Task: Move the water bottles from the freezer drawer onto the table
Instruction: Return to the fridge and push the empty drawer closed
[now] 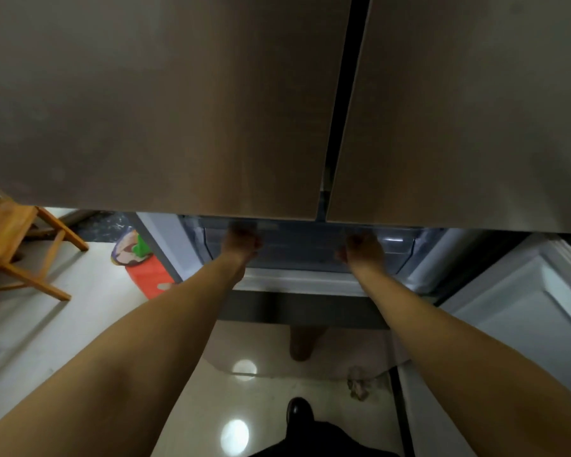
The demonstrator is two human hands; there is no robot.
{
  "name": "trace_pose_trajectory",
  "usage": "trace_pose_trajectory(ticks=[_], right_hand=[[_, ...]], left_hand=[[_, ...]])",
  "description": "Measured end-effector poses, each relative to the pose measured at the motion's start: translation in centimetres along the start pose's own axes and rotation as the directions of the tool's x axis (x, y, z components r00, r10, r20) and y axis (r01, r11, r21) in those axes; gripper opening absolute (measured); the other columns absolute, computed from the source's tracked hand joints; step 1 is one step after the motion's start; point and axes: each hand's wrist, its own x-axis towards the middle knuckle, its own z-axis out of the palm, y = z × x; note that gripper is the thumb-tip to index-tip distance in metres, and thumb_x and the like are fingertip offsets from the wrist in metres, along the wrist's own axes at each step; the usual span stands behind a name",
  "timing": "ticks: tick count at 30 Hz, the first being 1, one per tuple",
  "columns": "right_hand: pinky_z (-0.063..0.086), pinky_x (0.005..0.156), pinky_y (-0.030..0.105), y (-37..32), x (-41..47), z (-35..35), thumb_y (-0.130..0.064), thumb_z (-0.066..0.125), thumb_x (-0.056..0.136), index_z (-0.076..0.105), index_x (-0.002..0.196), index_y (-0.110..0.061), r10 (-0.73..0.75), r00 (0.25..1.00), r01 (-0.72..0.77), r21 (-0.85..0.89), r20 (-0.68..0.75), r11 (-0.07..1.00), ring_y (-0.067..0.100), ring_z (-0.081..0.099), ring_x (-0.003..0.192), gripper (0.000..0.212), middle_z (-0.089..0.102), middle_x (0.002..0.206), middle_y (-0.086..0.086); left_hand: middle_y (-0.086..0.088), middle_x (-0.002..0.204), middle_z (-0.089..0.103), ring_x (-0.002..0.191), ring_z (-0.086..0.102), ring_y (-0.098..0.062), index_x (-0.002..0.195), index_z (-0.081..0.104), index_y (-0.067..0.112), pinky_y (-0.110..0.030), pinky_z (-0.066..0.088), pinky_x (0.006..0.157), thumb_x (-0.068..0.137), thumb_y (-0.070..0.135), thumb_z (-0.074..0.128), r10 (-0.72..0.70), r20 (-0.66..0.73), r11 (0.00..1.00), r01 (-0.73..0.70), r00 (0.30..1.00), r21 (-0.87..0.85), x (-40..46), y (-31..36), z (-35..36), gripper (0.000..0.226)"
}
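Both my arms reach under the closed upper fridge doors (165, 103) into the open lower compartment. My left hand (241, 244) and my right hand (363, 250) each grip the front of the translucent freezer drawer (304, 249), one toward each side, fingers curled. The fingertips are partly hidden by the bottom edge of the doors, and the hands are blurred. No water bottle shows; the inside of the drawer is hidden from here.
A lower freezer door (524, 301) stands swung open at the right. A wooden chair (14, 245) is on the left, with a red and patterned bag (145, 272) on the glossy tiled floor beside the fridge. My dark shoe (299, 410) is below.
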Motion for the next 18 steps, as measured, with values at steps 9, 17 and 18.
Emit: trace_pose_trajectory(ticks=[9,17,18], right_hand=[[0.049,0.078,0.039,0.4,-1.1,0.2,-0.010,0.045,0.097,0.056,0.070,-0.015,-0.083,0.996,0.083,-0.002,-0.045,0.997,0.033,0.063,0.085,0.029,0.067,0.087,0.015],[0.052,0.091,0.047,4.7,-8.6,-1.0,-0.014,0.047,0.098,0.047,0.126,-0.011,-0.037,0.991,0.051,0.112,-0.128,0.992,0.030,0.060,0.100,0.029,0.061,0.108,0.014],[0.053,0.089,0.047,5.7,-10.5,-1.7,-0.013,0.046,0.098,0.048,0.125,-0.012,-0.030,0.984,0.054,0.138,-0.175,0.989,0.030,0.061,0.096,0.027,0.062,0.101,0.013]], left_hand=[[-0.027,0.111,0.059,0.093,0.060,-0.039,0.121,0.050,0.002,-0.049,0.051,0.084,0.098,0.006,0.036,0.136,0.005,0.929,-0.129,0.991,0.348,0.0,-1.2,0.4,0.027],[-0.015,0.118,0.056,0.106,0.057,-0.033,0.130,0.046,0.009,-0.046,0.048,0.097,0.098,0.011,0.043,0.168,0.302,0.914,-0.263,0.939,0.309,-8.3,-1.8,0.5,0.031],[-0.013,0.117,0.056,0.106,0.058,-0.031,0.131,0.045,0.011,-0.044,0.049,0.096,0.099,0.012,0.043,0.199,0.364,0.902,-0.315,0.910,0.296,-9.7,-1.9,1.4,0.032]])
